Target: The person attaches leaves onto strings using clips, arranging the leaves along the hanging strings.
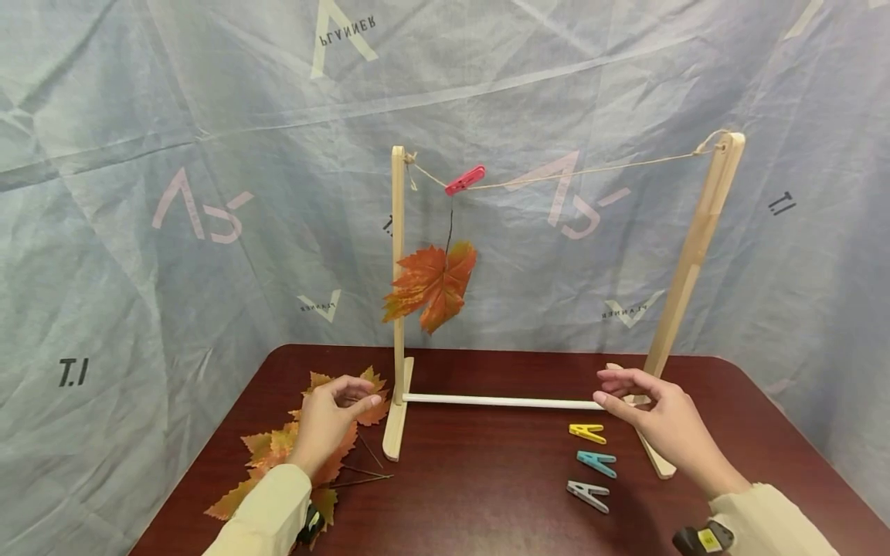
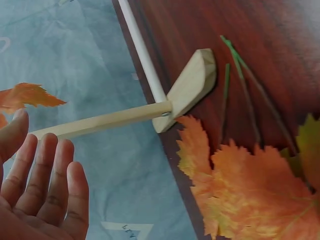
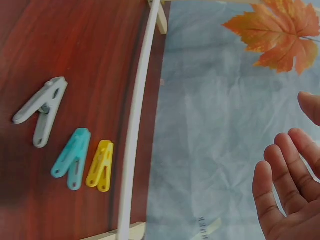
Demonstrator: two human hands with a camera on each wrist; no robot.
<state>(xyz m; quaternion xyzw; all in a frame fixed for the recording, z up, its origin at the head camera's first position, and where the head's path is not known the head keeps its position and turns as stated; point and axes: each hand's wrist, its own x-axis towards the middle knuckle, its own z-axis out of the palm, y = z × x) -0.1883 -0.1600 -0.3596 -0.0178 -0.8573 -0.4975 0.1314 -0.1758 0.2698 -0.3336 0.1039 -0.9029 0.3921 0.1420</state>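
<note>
An orange maple leaf [image 1: 438, 286] hangs by its stem from a pink clothespin [image 1: 465, 180] clipped on the string [image 1: 591, 168]. My left hand [image 1: 332, 421] hovers over a pile of artificial leaves [image 1: 267, 452], its fingers loosely bent and holding nothing. On the other side my right hand [image 1: 657, 413] is in the air before the right post, also holding nothing, fingers relaxed. Beside it on the table lie a yellow clothespin [image 1: 587, 432], a teal clothespin [image 1: 596, 463] and a grey clothespin [image 1: 588, 495].
The string is tied between a left wooden post [image 1: 399, 270] and a right wooden post [image 1: 695, 255]. A white rod [image 1: 501, 401] joins their feet low over the dark red table [image 1: 473, 494]. Behind hangs a grey printed cloth [image 1: 278, 177].
</note>
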